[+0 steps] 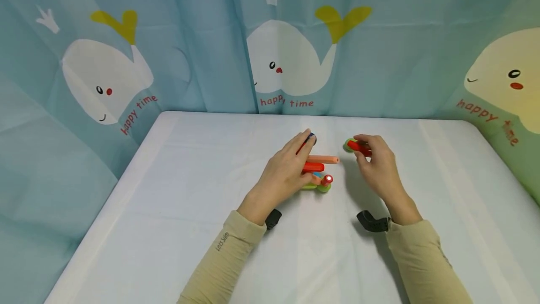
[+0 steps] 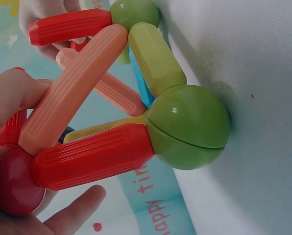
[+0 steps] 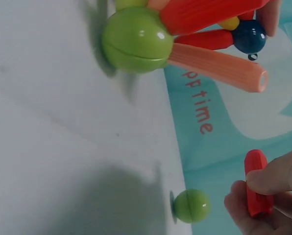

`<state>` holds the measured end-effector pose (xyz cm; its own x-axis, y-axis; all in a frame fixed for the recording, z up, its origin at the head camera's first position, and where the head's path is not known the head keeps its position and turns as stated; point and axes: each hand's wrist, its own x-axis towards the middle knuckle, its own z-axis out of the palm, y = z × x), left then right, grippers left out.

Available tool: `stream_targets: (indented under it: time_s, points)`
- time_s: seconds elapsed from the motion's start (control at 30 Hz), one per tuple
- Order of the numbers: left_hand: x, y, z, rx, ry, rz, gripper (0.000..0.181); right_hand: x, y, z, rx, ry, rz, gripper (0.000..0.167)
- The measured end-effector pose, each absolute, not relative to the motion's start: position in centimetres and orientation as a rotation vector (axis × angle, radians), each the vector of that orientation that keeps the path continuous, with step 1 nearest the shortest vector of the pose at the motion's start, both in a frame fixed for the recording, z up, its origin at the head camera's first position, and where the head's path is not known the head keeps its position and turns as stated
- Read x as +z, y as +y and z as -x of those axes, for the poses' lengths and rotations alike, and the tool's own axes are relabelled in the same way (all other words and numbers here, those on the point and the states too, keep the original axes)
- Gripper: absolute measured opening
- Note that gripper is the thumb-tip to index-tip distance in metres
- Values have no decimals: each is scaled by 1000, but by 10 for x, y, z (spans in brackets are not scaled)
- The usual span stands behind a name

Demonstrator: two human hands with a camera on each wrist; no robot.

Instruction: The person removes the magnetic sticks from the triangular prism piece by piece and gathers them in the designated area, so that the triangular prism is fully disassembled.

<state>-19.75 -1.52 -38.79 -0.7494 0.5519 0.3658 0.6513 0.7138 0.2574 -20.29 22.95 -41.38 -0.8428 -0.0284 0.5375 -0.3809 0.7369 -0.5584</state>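
Observation:
My left hand (image 1: 280, 170) lies over a structure of rods and balls, gripping it around a red ball (image 2: 16, 183) and a peach rod (image 2: 72, 90). Red, peach, yellow-green and blue rods meet green balls (image 2: 189, 128) resting on the table. A dark blue ball (image 3: 249, 36) sits by my left fingertips at the far side. Right of the structure, my right hand (image 1: 381, 168) pinches a short red rod (image 3: 257, 196) between thumb and fingers. Just beside that rod is a separate green ball (image 3: 192, 205); the head view does not show whether they touch.
A white cloth covers the table (image 1: 168, 191). Behind its far edge hangs a blue-green curtain (image 1: 202, 36) printed with whales. Black straps (image 1: 373, 222) show at both wrists.

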Motion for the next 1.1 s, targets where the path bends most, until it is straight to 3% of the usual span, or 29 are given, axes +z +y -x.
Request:
stream_targets:
  time_s: [0.47,0.87,1.1]
  points:
    - [-390,-16,198,-617,-2629,971,95,-425,237,205,834,-2644,-307,26]
    - [-389,-15,198,-589,-2684,963,85,-430,242,206,857,-2823,-218,18]
    - [-388,-15,198,-601,-2706,954,93,-431,245,205,856,-2753,-191,17]
